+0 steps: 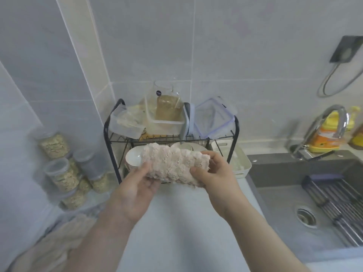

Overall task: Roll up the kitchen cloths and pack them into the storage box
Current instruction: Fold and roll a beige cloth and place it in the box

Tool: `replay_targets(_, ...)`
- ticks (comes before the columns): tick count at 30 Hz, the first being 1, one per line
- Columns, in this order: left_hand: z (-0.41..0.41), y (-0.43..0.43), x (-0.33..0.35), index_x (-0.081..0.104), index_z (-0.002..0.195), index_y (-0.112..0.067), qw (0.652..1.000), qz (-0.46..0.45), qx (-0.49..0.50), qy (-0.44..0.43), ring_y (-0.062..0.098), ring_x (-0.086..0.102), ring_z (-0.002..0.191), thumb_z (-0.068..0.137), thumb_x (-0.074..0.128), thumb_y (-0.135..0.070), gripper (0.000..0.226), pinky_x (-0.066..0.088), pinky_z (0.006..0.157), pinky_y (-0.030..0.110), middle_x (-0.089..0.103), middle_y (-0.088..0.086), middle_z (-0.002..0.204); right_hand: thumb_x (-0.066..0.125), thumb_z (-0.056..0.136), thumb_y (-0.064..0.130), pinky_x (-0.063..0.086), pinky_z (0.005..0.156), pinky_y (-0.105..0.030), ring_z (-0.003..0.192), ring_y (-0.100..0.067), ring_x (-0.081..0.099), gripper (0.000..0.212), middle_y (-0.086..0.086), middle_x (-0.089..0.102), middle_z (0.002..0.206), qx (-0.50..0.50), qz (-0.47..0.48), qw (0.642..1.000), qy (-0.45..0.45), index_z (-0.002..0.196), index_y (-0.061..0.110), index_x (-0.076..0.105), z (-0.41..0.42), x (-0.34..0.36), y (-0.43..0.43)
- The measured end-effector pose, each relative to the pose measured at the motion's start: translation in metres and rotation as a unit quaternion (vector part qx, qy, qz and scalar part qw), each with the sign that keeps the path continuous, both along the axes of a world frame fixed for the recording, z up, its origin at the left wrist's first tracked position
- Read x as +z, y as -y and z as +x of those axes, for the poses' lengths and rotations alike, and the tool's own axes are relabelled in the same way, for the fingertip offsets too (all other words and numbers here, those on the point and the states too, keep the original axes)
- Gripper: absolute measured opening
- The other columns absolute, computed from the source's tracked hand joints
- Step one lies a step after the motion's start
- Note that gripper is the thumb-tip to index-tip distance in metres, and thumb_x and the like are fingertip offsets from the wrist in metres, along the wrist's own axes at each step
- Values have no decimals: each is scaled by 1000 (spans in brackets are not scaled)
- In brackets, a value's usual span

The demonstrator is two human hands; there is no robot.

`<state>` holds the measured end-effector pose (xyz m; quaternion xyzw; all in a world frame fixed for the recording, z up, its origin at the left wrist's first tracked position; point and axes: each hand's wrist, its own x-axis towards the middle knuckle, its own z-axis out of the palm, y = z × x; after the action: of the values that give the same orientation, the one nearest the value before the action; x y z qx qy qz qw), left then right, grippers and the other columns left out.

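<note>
Cloth, pale pink and fluffy, rolled into a thick ridged bundle. Lies crosswise at centre frame, held up above the pale counter. Gripped at its left end by the left hand: thumb laid across the near face, other fingers tucked under the roll and mostly hidden. Gripped at its right end by the right hand: thumb pressed into the near face, fingers hooked over the top edge.

Behind the roll, black wire dish rack against the tiled wall. Carries clear containers on its upper shelf and a white bowl on the lower one, just left of the cloth. At the rack's right foot, white tub with a handle slot; contents too faint to tell.

Lower left corner: blurred pile of beige cloths on the counter. Left edge: stacked jars of grain. Right side: grey sink with a chrome tap.
</note>
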<state>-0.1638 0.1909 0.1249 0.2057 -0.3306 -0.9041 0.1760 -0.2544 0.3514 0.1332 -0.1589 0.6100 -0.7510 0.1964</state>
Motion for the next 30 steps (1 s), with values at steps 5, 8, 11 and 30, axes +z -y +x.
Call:
replay_targets(5,-9,-50,47,62,111,-10,988,74,-133,5,26,59,114,73,64,-33,44,41,105,45,66,10,114,66,80,-3,51,67,-32,76,-18,63,28,-3,67,88,-103,-25,994,-5,97,18,59,26,52,-21)
replay_targets(8,-22,-77,61,61,118,-11,985,30,-170,-20,27,64,106,75,63,-25,45,50,93,45,68,13,114,68,69,7,47,62,-34,70,-21,57,28,-3,64,79,-151,-18,988,-27,92,18,57,39,64,-45)
replay_targets(11,-36,-106,69,61,118,-14,981,-27,-184,-47,27,64,99,74,61,-18,45,49,87,44,69,11,109,68,66,11,48,60,-35,69,-24,57,27,-9,62,80,-194,-3,980,-51,88,15,53,50,70,-83)
replay_targets(30,-106,-534,85,63,112,-2,820,-193,-531,-90,39,68,96,69,71,-12,45,54,85,50,70,23,106,57,75,10,57,76,-41,97,-25,67,46,-1,68,110,-452,-2,889,-72,113,34,64,62,70,-497)
